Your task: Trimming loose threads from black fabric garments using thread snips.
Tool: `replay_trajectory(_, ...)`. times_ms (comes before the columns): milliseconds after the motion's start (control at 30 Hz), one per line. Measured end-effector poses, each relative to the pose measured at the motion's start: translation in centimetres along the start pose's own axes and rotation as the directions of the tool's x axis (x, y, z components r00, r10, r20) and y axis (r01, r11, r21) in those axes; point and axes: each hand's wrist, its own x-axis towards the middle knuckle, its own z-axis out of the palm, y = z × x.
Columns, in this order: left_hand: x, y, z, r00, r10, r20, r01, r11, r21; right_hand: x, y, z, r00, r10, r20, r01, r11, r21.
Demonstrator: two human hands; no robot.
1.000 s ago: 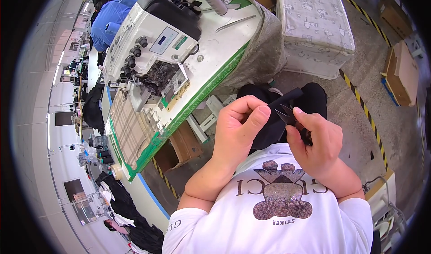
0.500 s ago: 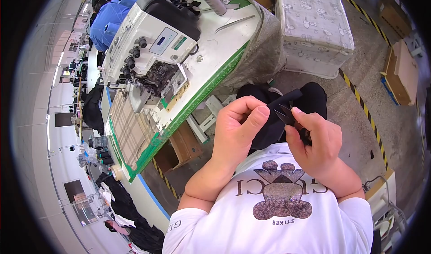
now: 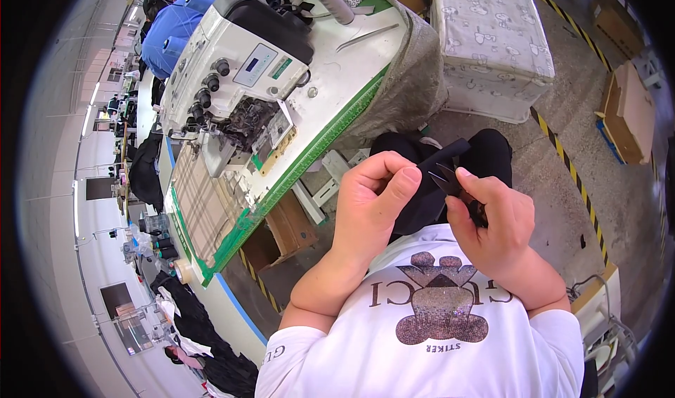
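Over my lap, my left hand (image 3: 383,190) is closed, thumb against fingers, on a narrow strip of black fabric (image 3: 450,153) that sticks out toward the right. My right hand (image 3: 496,212) is wrapped round small dark thread snips (image 3: 444,181). Their two pointed blades are spread apart and point up and left, just below the strip. A small gap shows between the blade tips and my left thumb. Behind the hands lie my dark trousers, and the black fabric blends into them, so its lower extent cannot be told.
A white overlock sewing machine (image 3: 242,67) stands on a table with a green-taped edge (image 3: 337,127). Tweezers (image 3: 367,36) and a thread cone (image 3: 335,5) lie behind it. A cloth-covered box (image 3: 492,46) stands at the far right, with a cardboard box (image 3: 628,113) beyond. Another person (image 3: 172,36) sits far left.
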Motion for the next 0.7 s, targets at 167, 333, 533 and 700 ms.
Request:
replay_trajectory(167,0.02,-0.11,-0.02,1.000,0.001,0.004,-0.001,1.000,-0.005,-0.04,0.06,0.03,1.000,0.006,0.009,-0.006,1.000,0.017)
replay_trajectory(333,-0.10,-0.09,-0.12,1.000,-0.005,0.007,0.005,1.000,-0.011,0.08,0.03,0.15,1.000,0.008,-0.002,-0.007,0.999,0.046)
replay_trajectory(533,-0.10,0.02,0.10,1.000,-0.001,-0.004,0.001,1.000,-0.017,0.11,-0.08,-0.06,1.000,0.015,0.024,-0.016,0.999,0.049)
replay_trajectory(700,-0.18,0.04,0.19,1.000,-0.006,-0.007,0.006,1.000,-0.014,0.14,-0.04,-0.11,1.000,-0.003,0.020,0.002,0.998,0.056)
